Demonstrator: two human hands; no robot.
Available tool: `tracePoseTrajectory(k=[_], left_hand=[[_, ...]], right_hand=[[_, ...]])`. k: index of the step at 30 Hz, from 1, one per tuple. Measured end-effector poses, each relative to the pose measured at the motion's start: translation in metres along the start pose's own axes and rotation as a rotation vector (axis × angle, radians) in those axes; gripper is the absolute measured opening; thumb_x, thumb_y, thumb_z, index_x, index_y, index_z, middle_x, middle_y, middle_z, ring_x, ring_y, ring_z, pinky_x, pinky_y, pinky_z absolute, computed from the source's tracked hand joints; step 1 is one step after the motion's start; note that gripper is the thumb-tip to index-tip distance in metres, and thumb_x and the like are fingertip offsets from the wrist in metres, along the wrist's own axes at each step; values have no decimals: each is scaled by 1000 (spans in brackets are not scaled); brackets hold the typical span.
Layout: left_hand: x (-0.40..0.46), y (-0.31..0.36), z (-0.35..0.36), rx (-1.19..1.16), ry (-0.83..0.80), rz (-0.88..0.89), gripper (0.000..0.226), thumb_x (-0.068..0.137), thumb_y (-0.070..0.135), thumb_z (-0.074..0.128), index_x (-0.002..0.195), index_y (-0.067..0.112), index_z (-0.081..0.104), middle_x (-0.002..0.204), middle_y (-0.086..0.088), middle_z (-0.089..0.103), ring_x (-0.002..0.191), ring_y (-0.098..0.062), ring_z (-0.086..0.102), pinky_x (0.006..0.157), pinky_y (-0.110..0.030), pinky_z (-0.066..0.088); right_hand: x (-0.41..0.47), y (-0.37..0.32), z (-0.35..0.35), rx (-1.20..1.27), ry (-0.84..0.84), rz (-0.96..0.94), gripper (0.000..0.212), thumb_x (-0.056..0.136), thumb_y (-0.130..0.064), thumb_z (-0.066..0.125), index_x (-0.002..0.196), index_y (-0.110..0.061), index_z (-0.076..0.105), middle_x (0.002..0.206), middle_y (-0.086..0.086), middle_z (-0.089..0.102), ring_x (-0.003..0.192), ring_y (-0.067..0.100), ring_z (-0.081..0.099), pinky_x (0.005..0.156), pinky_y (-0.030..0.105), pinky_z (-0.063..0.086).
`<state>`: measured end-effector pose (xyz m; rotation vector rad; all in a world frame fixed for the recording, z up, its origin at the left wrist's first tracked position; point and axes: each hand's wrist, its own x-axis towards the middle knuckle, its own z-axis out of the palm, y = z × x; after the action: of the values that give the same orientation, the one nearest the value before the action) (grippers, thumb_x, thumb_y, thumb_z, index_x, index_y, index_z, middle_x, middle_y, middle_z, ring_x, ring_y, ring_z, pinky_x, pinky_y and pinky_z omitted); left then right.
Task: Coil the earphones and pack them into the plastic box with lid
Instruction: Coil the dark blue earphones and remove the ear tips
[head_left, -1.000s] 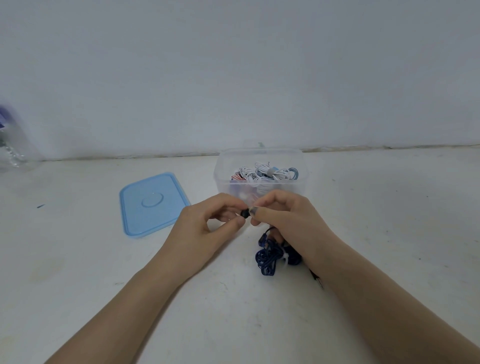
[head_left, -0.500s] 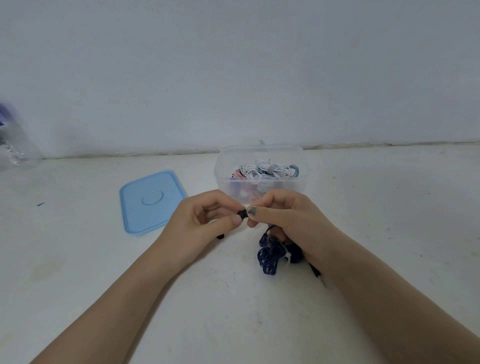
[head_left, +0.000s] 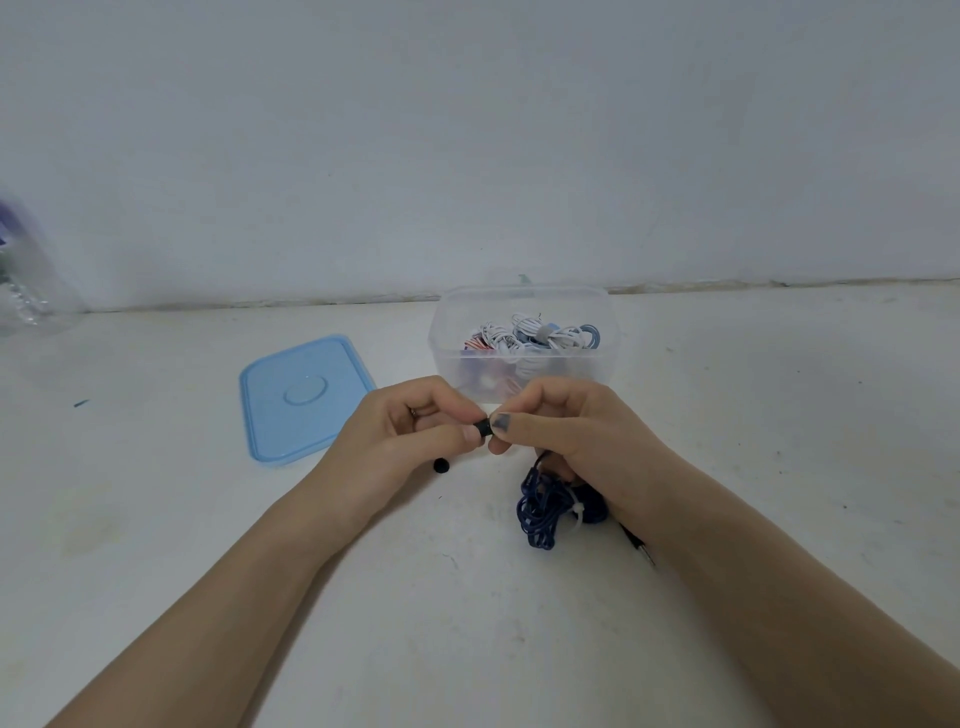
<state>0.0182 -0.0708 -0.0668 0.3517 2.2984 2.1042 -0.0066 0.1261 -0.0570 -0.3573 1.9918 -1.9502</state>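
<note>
- Earphones: a dark blue corded set (head_left: 540, 506) lies bunched on the white tabletop (head_left: 779, 441), near and slightly right of centre, partly under the right wrist. A white tie (head_left: 577, 512) crosses the bundle, so the cord appears already gathered; its metal jack plug (head_left: 641, 548) pokes out to the right.
- Small black earbud piece (head_left: 482, 427): held up between both hands, above the table and just near of the box. Judged to be the end still being handled before the set is packed.
- Left hand (head_left: 405, 441): fingers curled, thumb and forefinger pinching the left side of the black piece. A grip this fine suits a small fitting.
- Right hand (head_left: 566, 436): fingers likewise curled, thumb and forefinger pinching the right side of the same piece; whether its lower fingers also catch the cord cannot be told.
- Small black round object (head_left: 440, 464): rests on the table just below the left hand, apart from the bundle. Possibly a loose ear tip; too small to confirm.
- Clear plastic rectangular box (head_left: 524, 358): stands open just beyond the hands, already holding coiled white and coloured earphones (head_left: 530, 332). Placed close, so the finished bundle has a short way to go.
- Light blue plastic lid (head_left: 304, 397): lies flat to the left of the box, well apart from the opening, leaving it free for loading. Closing is not yet due.
- Clear plastic bottle (head_left: 26, 280): far left edge, blurred, uninvolved.
</note>
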Motion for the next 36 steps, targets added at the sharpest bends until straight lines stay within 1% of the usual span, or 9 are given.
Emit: tracePoseTrajectory(k=[3, 9, 14, 21, 24, 25, 28, 30, 36], left_hand=[[-1, 2, 2, -20, -17, 5, 9, 80, 3, 67, 89, 3, 68, 91, -18, 77, 91, -25, 74, 84, -23, 54], [2, 2, -1, -26, -22, -35, 9, 76, 8, 70, 84, 10, 72, 92, -19, 76, 93, -29, 74, 95, -41, 49], [2, 3, -1, -32, -46, -47, 16, 72, 15, 75, 85, 7, 70, 93, -20, 76, 94, -29, 73, 98, -46, 48], [1, 2, 3, -17, 1, 2, 19, 79, 4, 68, 92, -9, 61, 85, -18, 76, 87, -24, 73, 83, -27, 52], [0, 0, 6, 55, 48, 65, 14, 81, 8, 70, 89, -2, 64, 85, -16, 78, 89, -39, 72, 85, -44, 50], [-1, -1, 7, 91, 62, 94, 11, 82, 10, 71, 88, 2, 65, 85, -14, 78, 88, -41, 71, 81, -43, 50], [-1, -4, 9, 182, 90, 159, 6, 84, 10, 72, 86, 8, 68, 83, -8, 78, 80, -24, 73, 72, -23, 50], [-2, -4, 9, 176, 74, 165, 5, 84, 8, 72, 87, 7, 68, 82, -7, 78, 77, -17, 72, 70, -18, 50], [1, -4, 4, 57, 47, 78, 16, 74, 16, 77, 80, 7, 66, 84, -7, 73, 80, -25, 65, 76, -33, 49]], right_hand=[[0, -1, 0, -5, -1, 2, 8, 88, -7, 69, 91, 0, 68, 81, 12, 74, 42, 0, 47, 41, 14, 31], [2, 1, 0, 7, -28, 13, 8, 87, -9, 70, 90, -2, 69, 81, 10, 75, 45, 9, 35, 41, 16, 28], [2, 0, -1, -2, -47, 26, 3, 87, -10, 70, 86, -7, 70, 82, 10, 75, 50, 13, 29, 41, 17, 26], [1, 0, -1, 21, -33, 21, 5, 88, -11, 70, 86, -7, 69, 84, 13, 76, 44, 9, 32, 40, 16, 26], [1, 0, -1, 36, -23, 25, 6, 89, -11, 69, 84, -8, 69, 83, 13, 76, 42, 8, 32, 40, 15, 27], [2, 1, -1, 41, -20, 29, 7, 89, -12, 69, 83, -8, 69, 83, 12, 76, 44, 9, 31, 40, 16, 27], [2, 2, -2, 44, -16, 40, 8, 89, -13, 69, 86, -5, 70, 82, 11, 76, 48, 11, 28, 41, 16, 27], [2, 3, -3, 31, -15, 45, 11, 89, -13, 69, 89, -2, 70, 83, 11, 76, 48, 10, 29, 42, 15, 28], [1, 3, -1, 14, -49, 45, 11, 88, -13, 69, 89, -3, 73, 85, 11, 77, 51, 11, 30, 43, 16, 28]])
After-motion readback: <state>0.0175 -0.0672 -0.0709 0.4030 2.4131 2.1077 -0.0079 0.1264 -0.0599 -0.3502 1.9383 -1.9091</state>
